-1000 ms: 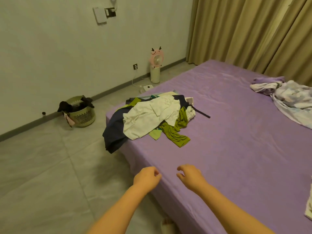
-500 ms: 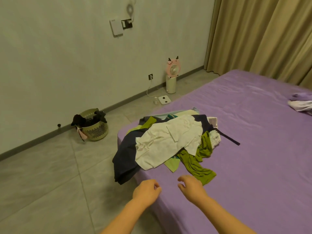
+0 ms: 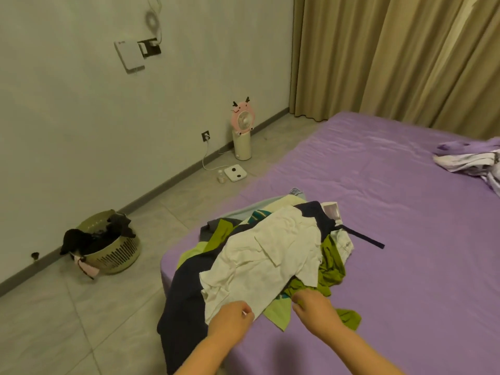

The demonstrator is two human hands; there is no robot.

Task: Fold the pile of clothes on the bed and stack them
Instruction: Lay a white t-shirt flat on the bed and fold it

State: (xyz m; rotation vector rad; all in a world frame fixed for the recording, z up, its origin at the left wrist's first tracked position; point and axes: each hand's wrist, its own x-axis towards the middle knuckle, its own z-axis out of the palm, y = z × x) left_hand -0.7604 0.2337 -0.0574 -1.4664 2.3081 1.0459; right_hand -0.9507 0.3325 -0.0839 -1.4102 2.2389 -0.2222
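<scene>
At 6 o'clock the left hand [image 3: 231, 319] curls its fingers at the near hem of the rumpled white shirt [image 3: 263, 259], seemingly pinching it; the right hand [image 3: 315, 307], fingers bent, touches the olive-green garment [image 3: 331, 269], though a grip cannot be told. Both have advanced from bare sheet onto the pile. The limp, creased heap, with a navy garment [image 3: 184, 296] draping over the edge, sits on the smooth purple bed [image 3: 405, 239] corner. At 10 o'clock stands a slotted round basket [image 3: 113, 253].

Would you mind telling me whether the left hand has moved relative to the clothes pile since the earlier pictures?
Yes. The left hand has moved forward to the near edge of the white garment on the clothes pile; earlier it hovered short of the pile, over the bed edge.
</scene>
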